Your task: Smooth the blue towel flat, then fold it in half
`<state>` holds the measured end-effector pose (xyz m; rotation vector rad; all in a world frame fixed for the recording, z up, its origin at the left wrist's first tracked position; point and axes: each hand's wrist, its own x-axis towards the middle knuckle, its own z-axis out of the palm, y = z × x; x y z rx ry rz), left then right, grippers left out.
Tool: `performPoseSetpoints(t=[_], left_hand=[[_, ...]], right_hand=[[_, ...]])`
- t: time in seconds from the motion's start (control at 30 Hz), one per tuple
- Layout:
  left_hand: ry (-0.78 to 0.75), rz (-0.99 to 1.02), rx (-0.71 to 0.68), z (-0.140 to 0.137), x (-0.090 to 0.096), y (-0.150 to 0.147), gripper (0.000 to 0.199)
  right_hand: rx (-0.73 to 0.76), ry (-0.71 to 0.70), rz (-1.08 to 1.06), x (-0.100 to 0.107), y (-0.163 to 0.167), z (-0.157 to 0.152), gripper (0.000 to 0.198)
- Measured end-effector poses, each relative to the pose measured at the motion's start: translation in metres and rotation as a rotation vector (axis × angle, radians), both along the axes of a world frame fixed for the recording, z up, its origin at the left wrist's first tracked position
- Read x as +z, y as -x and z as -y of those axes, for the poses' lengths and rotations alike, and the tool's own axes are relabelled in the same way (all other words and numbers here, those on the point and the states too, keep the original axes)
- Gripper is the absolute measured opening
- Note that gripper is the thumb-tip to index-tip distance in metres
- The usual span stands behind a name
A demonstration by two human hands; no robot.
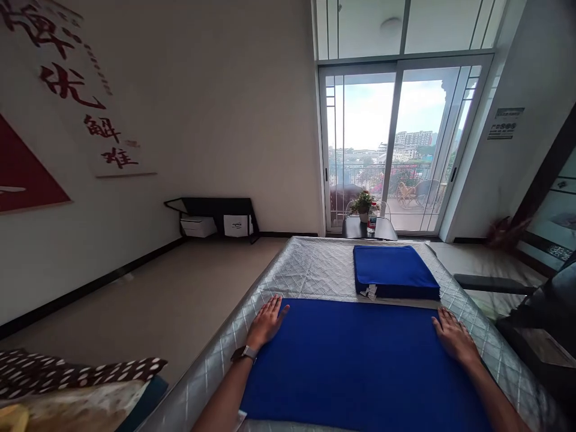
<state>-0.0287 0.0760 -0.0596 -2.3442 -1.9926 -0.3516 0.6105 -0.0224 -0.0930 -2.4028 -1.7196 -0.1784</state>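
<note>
A blue cloth [360,360] lies spread out flat in front of me on a silver quilted mattress [310,258]. At its far left corner rests my left hand [269,321], palm down with the fingers stretched forward and the thumb apart. My right hand [454,337] presses flat on the far right corner, its fingers spread. Neither hand grips anything. Just beyond the cloth sits a neat stack of folded blue cloth [393,267], with white tags [369,292] showing at its near left corner.
Behind the mattress stands a small dark table [382,228] with a potted plant [363,204] and a bottle [372,219], before sliding glass doors [396,144]. A low black rack [216,207] is by the left wall. Patterned fabric [67,378] lies at lower left; dark furniture [540,336] is at right.
</note>
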Motion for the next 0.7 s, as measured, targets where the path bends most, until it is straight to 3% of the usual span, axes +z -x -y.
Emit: performPoseSetpoints(t=[0.2,0.47,0.6,0.7], left_hand=[[0.015,0.009,0.011,-0.001,0.0,-0.001,0.067],[0.026,0.009,0.0,0.003,0.018,-0.005,0.062],[-0.042,0.033,0.002,0.006,0.031,-0.033,0.065],[-0.094,0.073,-0.116,0.019,0.031,-0.084,0.067]], right_hand=[[-0.005,-0.01,0.005,0.002,0.002,-0.002,0.076],[-0.073,0.048,-0.027,0.033,0.022,0.006,0.072],[-0.013,-0.045,0.027,0.048,0.063,0.015,0.071],[0.142,-0.062,0.007,0.058,0.122,0.022,0.07]])
